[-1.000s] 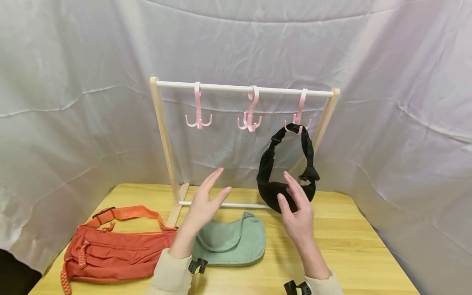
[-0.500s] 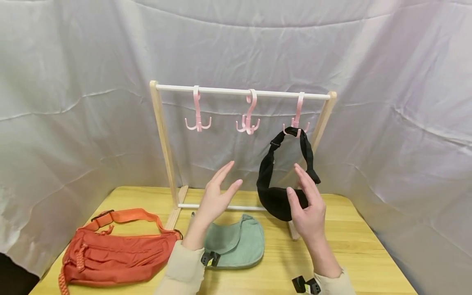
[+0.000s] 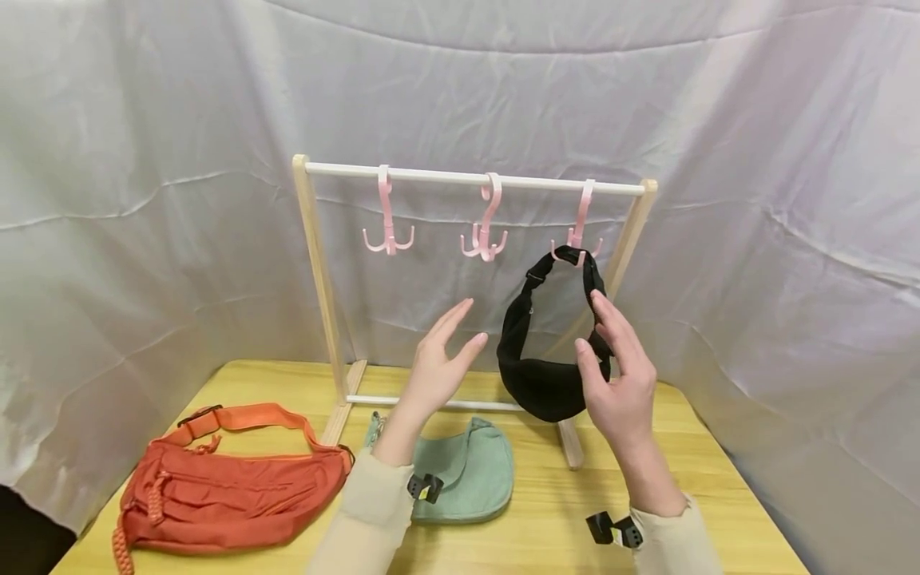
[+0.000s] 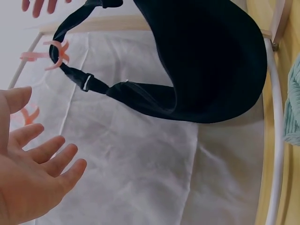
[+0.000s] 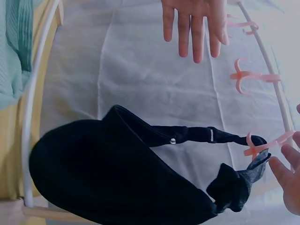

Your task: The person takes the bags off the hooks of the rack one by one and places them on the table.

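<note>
Bag, blk, on hook, R hand nr, L hand apart

A black fabric bag hung by its strap from the pink hook nearest the rail's right end. Its rounded body sagged lowest, near the desk's back edge; the strap bore a buckle and a knot-like bunch.

A black shoulder bag hangs by its buckled strap from a pink hook, a zip running along its inner edge. The left hand, fingers extended, is apart from the bag; a second pink hook shows between thumb and fingers. The right hand enters at the top. Rightward, a white rod passes beside pale-green ribbed fabric and the wooden desk.
</note>
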Demonstrator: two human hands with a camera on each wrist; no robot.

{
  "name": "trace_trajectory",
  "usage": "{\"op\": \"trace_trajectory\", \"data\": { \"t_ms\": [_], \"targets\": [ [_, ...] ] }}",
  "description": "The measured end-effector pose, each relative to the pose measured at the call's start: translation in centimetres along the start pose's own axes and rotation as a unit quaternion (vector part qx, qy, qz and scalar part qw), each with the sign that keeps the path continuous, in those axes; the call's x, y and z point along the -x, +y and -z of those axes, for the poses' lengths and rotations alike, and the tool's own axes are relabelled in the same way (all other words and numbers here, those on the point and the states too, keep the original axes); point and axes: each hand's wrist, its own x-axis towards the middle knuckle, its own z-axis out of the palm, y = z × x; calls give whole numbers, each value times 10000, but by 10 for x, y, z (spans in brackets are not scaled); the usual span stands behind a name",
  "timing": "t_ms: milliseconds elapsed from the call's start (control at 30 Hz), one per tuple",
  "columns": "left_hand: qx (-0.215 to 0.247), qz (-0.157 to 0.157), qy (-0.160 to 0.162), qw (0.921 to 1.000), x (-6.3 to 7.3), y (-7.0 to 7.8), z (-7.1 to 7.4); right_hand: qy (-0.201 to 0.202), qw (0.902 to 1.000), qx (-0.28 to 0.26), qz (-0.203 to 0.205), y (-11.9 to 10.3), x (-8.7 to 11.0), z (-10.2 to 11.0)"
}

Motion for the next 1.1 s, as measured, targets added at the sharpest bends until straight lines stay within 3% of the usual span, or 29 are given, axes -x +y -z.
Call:
{"op": "trace_trajectory", "data": {
  "t_ms": [200,533,767,1100],
  "targets": [
    [96,-133,144,9998,-9,1,-8,-181,9998,13,38,2,-15,5],
    [103,-388,187,9990,-29,9,-22,-507,9977,282,345,9,-47,10],
    [95,-603,150,9980,-42,15,-33,-722,9959,445,310,12,-63,15],
    [81,-350,41,9993,-61,23,-42,-1084,9906,737,396,25,-81,18]
  ]
}}
